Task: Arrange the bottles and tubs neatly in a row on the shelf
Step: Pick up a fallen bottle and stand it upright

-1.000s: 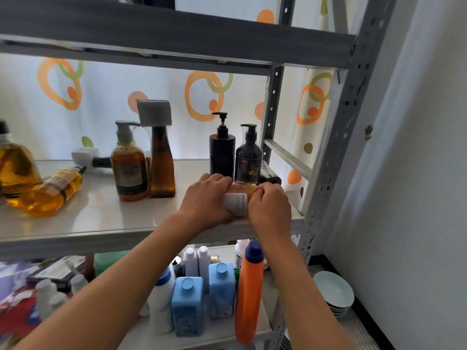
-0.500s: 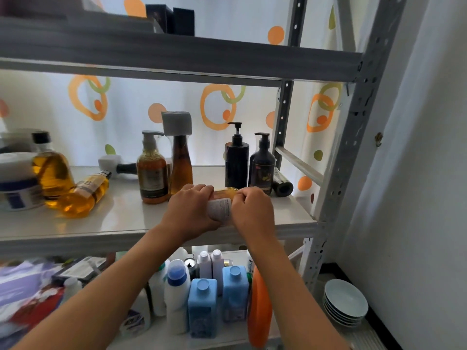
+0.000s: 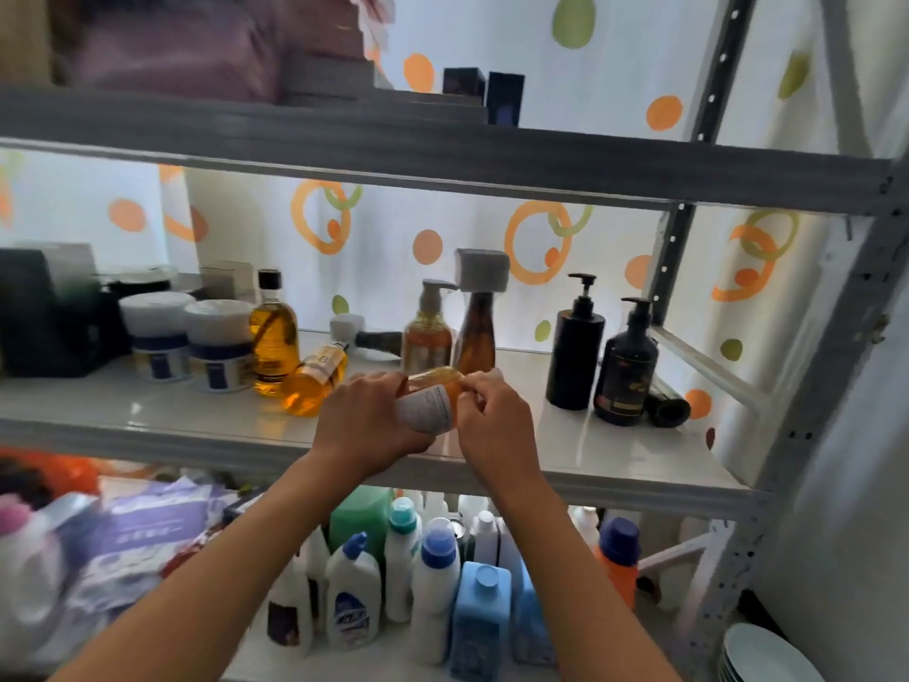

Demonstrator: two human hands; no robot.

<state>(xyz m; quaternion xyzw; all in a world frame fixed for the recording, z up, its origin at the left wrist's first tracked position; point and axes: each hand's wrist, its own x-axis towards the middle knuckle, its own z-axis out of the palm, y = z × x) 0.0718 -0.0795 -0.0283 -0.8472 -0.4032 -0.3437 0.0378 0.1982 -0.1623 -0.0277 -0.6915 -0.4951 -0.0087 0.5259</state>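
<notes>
Both hands hold a small amber bottle (image 3: 433, 397) with a white label above the white shelf (image 3: 615, 450). My left hand (image 3: 366, 423) wraps its lower end and my right hand (image 3: 492, 415) grips its upper end. Behind stand an amber pump bottle (image 3: 428, 332) and a brown bottle with a grey square cap (image 3: 476, 315). Two black pump bottles (image 3: 574, 349) (image 3: 625, 371) stand at the right, with a black tube (image 3: 666, 406) lying beside them. At the left are two white tubs (image 3: 155, 332) (image 3: 220, 344), an upright golden bottle (image 3: 273, 337) and a golden bottle lying on its side (image 3: 315, 379).
A dark box (image 3: 46, 322) stands at the shelf's far left. A white-capped tube (image 3: 364, 334) lies at the back. The lower shelf holds several cleaning bottles (image 3: 433, 573) and packets (image 3: 142, 539). Plates (image 3: 767, 657) are stacked on the floor at the right. An upper shelf (image 3: 442, 155) hangs overhead.
The view has shifted left and upward, bringing the tubs and dark box into sight. Both hands have carried the small amber bottle leftward, away from the black pump bottles.
</notes>
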